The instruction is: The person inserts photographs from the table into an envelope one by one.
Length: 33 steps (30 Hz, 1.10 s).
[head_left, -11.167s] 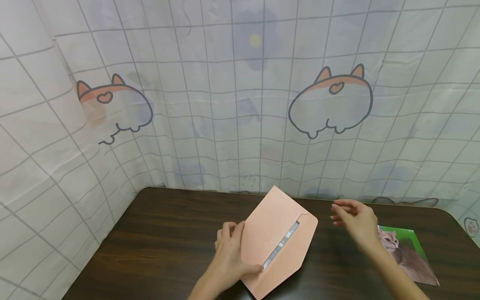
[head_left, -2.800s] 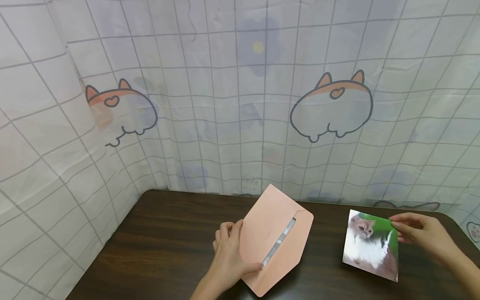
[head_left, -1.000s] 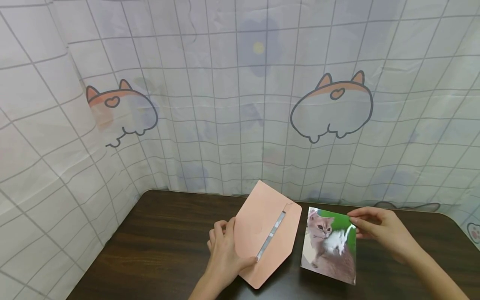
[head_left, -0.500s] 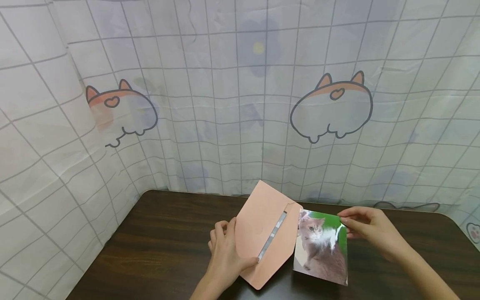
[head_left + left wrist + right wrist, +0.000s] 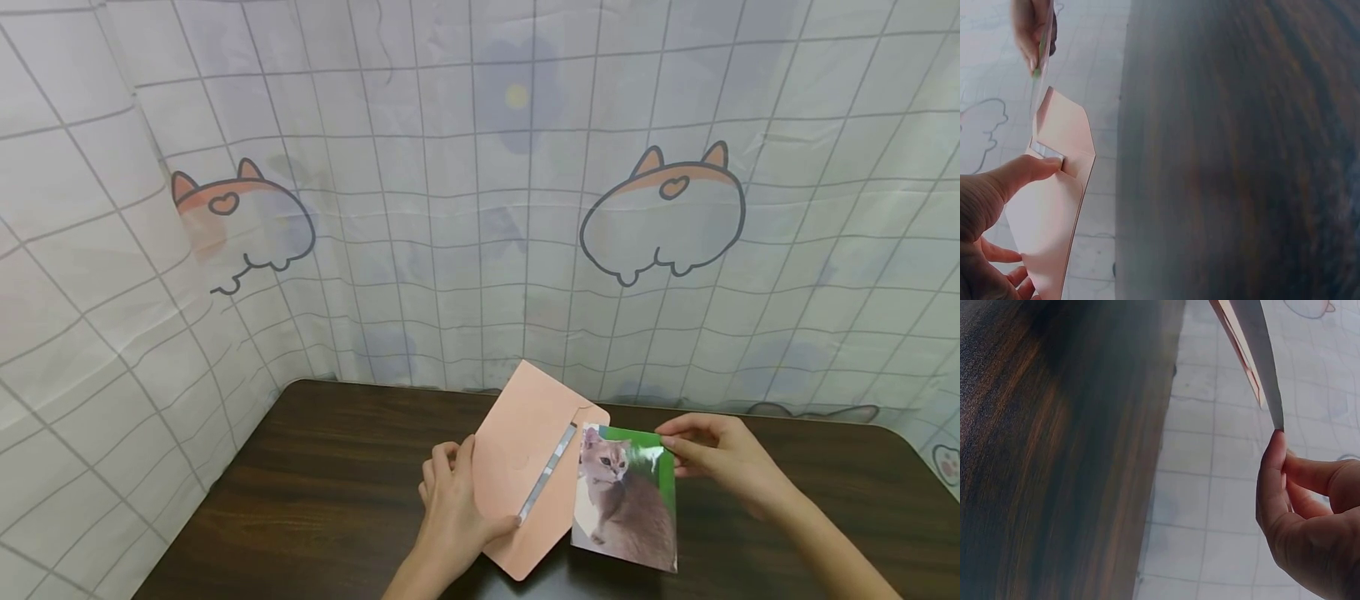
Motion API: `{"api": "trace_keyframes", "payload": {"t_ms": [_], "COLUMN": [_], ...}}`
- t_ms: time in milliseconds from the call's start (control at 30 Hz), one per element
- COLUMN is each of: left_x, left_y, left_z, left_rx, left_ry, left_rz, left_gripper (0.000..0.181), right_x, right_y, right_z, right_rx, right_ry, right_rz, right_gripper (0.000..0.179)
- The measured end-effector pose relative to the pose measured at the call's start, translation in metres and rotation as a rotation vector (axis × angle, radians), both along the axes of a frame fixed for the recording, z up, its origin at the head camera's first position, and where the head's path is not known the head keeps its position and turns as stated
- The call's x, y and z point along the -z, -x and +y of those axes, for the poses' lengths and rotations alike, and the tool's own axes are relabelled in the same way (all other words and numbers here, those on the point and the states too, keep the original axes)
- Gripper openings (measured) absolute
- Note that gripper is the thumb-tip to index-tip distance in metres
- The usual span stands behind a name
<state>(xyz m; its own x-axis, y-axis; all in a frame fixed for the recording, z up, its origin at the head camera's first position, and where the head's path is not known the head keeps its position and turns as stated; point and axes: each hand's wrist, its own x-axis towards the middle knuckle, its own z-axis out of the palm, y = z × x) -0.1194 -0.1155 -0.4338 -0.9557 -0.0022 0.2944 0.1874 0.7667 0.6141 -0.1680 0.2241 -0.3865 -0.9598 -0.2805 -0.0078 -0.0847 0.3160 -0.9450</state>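
My left hand (image 5: 452, 508) grips a pink envelope (image 5: 517, 450) by its left side, thumb at the opening. The envelope's pointed flap is unfolded, and a narrow strip of something grey and white (image 5: 547, 475) shows inside the slot. In the left wrist view the thumb (image 5: 1038, 167) lies over that opening. With thumb and fingers my right hand (image 5: 723, 458) pinches the upper right corner of a glossy cat photo (image 5: 630, 500). The photo's left edge overlaps the envelope's flap in the head view. Seen edge-on in the right wrist view, the photo (image 5: 1260, 356) rises from the fingertips.
A dark wooden table (image 5: 315, 500) lies beneath both hands. Behind it hangs a white gridded curtain (image 5: 420, 250) with cartoon corgi prints, reaching down to the table's back edge.
The right hand took the photo up from the table on the right and carried it left, until it overlaps the envelope. The left hand keeps its grip, with the envelope shifted slightly.
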Motion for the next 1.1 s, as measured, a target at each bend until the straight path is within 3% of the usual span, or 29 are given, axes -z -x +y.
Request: {"api": "trace_keyframes", "payload": {"t_ms": [700, 1100], "left_x": [-0.001, -0.002], "left_y": [-0.003, -0.007], "left_z": [0.005, 0.011], "left_rx": [-0.014, -0.019], "left_ry": [0.004, 0.014], "left_rz": [0.006, 0.018], "left_gripper": [0.111, 0.111], "right_x": [0.002, 0.004], "right_y": [0.003, 0.0], "right_z": [-0.009, -0.016], "right_rx": [-0.052, -0.035], "right_ry": [0.018, 0.05], "right_rz": [-0.006, -0.008], "right_gripper": [0.032, 0.031]}}
